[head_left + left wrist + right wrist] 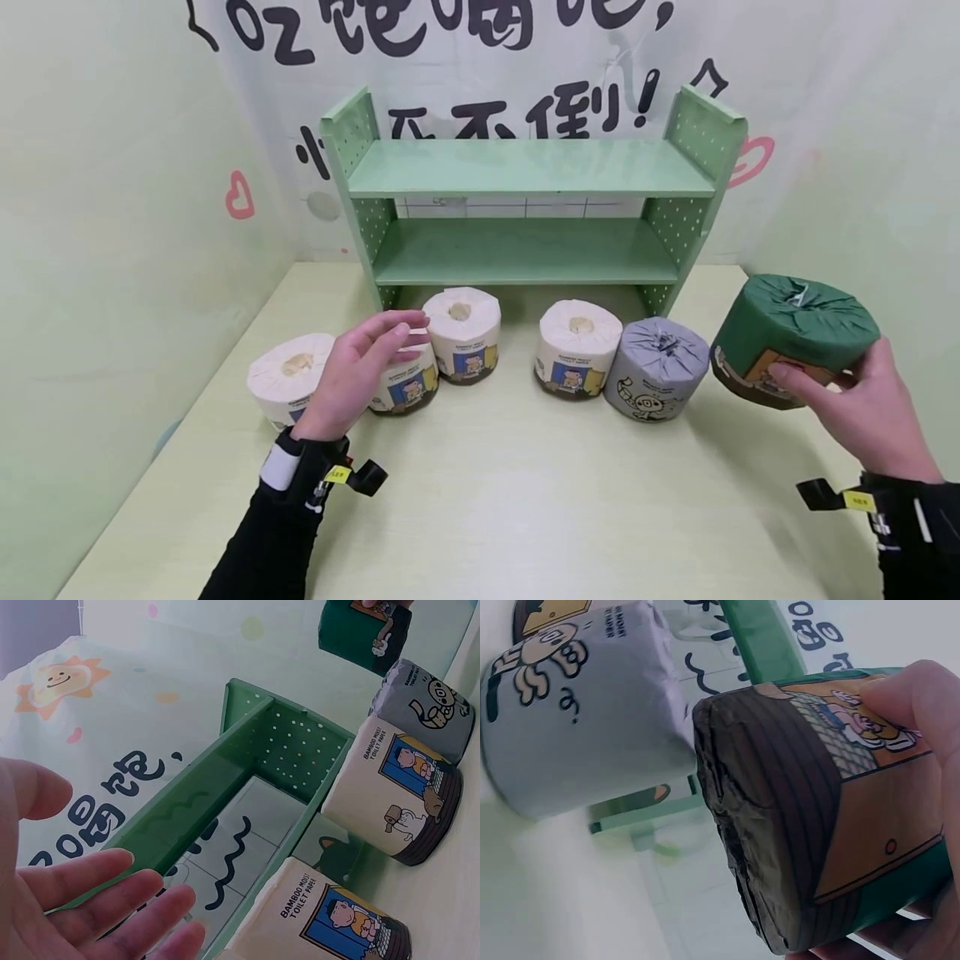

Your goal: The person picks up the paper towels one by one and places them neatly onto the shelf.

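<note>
Gripping a green roll is the right hand; the left hand, spread, is near a white roll.

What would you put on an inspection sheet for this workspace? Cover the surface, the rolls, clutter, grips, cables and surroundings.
Surface: pale table, with rolls standing toward the back.
Job's things: four white rolls and a grey roll stand upright; a green roll is held tilted above the table. A green rack stands behind them.
Clutter: nothing seen.
Left grip: bare hand, holding nothing, in front of the white rolls on the left; contact cannot be told.
Right grip: bare hand, thumb and fingers around the green roll.
Cables: nothing seen on the table.
Surroundings: pale walls; black lettering and pink hearts behind the table.
</note>
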`<state>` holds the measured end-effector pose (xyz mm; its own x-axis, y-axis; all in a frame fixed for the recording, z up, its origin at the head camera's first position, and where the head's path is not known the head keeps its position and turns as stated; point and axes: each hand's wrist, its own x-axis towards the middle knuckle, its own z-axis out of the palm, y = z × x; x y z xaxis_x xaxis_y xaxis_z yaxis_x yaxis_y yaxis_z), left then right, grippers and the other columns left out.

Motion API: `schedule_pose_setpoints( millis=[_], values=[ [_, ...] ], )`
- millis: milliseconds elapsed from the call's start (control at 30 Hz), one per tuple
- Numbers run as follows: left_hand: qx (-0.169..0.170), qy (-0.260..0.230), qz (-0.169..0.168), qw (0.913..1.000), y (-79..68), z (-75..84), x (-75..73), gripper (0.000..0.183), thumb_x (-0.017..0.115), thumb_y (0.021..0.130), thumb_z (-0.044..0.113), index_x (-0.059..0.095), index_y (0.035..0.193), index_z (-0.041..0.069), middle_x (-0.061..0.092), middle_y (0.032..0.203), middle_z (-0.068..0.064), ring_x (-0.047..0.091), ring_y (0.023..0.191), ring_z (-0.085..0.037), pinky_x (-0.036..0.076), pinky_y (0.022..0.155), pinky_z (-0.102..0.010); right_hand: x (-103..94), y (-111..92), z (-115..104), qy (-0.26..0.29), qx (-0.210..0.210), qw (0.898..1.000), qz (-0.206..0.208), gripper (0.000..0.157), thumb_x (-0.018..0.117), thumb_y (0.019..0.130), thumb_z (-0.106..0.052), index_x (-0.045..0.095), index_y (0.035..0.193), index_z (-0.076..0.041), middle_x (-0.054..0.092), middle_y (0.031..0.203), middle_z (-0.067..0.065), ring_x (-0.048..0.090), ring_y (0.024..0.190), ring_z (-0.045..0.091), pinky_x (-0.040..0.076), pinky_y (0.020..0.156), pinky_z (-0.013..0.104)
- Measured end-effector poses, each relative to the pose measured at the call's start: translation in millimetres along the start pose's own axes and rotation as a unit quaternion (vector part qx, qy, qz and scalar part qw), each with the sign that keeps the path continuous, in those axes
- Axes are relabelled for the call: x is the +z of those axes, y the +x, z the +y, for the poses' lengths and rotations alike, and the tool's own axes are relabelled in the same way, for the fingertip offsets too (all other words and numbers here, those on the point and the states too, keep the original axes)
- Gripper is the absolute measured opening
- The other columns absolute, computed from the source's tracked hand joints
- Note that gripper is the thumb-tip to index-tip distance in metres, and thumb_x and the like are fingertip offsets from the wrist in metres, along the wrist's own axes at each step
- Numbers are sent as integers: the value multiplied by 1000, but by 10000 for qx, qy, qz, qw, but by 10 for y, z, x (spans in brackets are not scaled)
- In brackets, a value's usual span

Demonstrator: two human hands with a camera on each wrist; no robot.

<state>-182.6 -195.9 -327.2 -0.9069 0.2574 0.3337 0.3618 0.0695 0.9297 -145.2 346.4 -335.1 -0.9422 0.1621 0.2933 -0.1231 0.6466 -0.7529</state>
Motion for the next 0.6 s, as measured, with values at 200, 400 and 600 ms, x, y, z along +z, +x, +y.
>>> schedule_pose_setpoints(
  millis=[200,400,600],
  values=[
    [-15,36,0,10000,-12,-31,35,38,48,108,29,55,133,1,55,131,-14,55,114,-30,49,97,-46,-31,56,-135,-166,1,9998,69,85,76,90,-25,18,152,-37,38,134,5,44,109,12,37,71,15],
    [-7,-22,-95,10000,-19,-53,68,36,48,108,27,56,132,1,55,131,-16,54,115,-34,49,97,-49,-44,143,-292,-124,-104,9998,104,84,76,90,-25,20,152,-35,39,135,5,44,110,13,39,76,19],
    [-21,-5,-138,9999,-7,-62,53,35,47,108,27,56,132,2,53,133,-20,54,115,-34,48,97,-49,-18,303,-510,130,-189,9996,184,80,75,90,-26,22,150,-33,42,134,3,44,112,14,40,78,20]
  ],
)
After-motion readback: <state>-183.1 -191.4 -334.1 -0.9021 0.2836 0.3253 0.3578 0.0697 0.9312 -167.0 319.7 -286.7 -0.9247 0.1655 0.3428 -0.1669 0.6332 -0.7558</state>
